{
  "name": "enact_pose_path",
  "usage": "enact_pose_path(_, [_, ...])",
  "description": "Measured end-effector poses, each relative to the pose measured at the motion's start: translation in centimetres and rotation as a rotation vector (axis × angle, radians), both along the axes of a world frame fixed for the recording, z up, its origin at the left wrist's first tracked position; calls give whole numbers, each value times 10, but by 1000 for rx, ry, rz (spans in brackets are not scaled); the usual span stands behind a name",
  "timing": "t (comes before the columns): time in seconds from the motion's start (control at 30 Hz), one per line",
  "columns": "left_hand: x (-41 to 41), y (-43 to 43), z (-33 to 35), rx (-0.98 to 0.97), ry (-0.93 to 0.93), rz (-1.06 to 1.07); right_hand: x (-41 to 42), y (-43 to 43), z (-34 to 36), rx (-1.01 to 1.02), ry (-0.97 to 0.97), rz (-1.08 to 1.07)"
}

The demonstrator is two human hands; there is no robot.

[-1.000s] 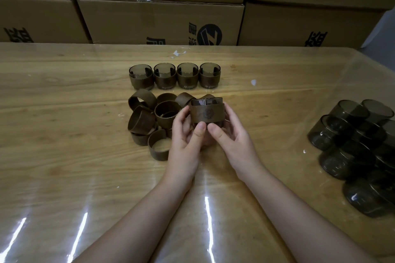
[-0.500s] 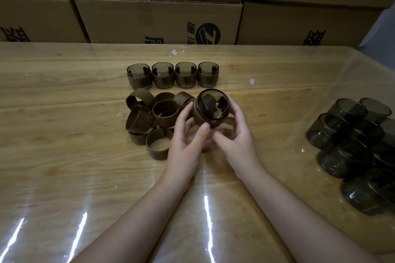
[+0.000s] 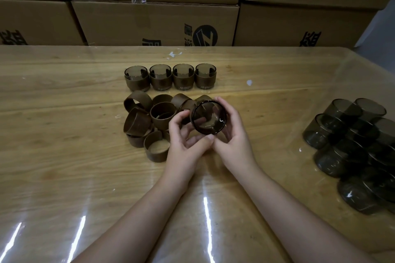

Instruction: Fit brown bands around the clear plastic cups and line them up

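Cardboard cartons (image 3: 156, 21), black round logo (image 3: 206, 35), behind held cup (image 3: 208, 117)

On my feed I see two bare forearms, the left forearm (image 3: 136, 220) and the right forearm (image 3: 288, 205), both slim and smooth, widening toward the near edge. The left hand (image 3: 186, 145) and right hand (image 3: 233, 141) are bare too, with slender fingers and short, rounded nails.

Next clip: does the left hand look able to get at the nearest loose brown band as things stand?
Probably yes, once freed. The left hand helps the right hand hold the tilted cup, but the nearest loose band stands just beside it on the table, nothing between.
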State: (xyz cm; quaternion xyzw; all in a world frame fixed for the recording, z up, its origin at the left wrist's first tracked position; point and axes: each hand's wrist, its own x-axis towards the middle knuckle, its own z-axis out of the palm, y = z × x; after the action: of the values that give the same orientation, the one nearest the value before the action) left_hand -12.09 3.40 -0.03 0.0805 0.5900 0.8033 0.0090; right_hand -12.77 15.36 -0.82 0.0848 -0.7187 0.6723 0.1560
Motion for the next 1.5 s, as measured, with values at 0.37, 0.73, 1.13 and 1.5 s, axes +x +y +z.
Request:
enact_pose_path(0.37, [1,-1,2,-18,30,5,0,2,2,-41,-141,-76])
enact_pose_path(0.73, [1,2,6,-76,-45,-15,-8,5,-3,-174,-216,-101])
enact_pose_path(1.13, [1,2,6,-104,-66,4,-5,5,1,-55,-161,-33])
enact_pose_path(1.5, [5,5,7,-197,-39,-53,-11,13,-6,-302,-144,-115])
